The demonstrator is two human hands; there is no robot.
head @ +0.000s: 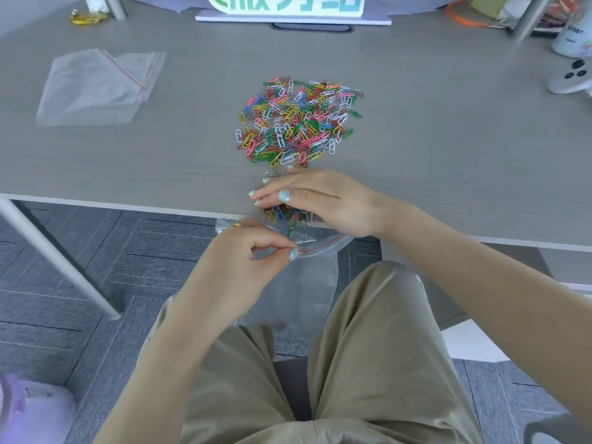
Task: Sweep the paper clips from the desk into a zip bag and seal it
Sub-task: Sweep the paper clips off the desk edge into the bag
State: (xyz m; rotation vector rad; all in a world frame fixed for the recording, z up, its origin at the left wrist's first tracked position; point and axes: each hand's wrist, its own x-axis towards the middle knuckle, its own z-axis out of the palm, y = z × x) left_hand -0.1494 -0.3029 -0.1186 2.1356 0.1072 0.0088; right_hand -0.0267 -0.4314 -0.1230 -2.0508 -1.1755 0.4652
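A heap of coloured paper clips (298,121) lies on the grey desk (448,149), a little beyond its front edge. My right hand (317,200) lies flat, palm down, at the edge, with a small bunch of clips (286,216) under its fingers; some of them hang over the edge. Just below the edge hangs a clear zip bag (304,283) with a red line along its mouth. My left hand (253,251) pinches the bag's near lip between thumb and finger and holds the mouth apart under the clips.
Spare clear zip bags (96,88) lie flat at the desk's left. A white controller (570,78) and a mug (573,33) stand at the far right, a sign base (293,19) at the back. Desk legs (61,261) slant at left. My knees are below.
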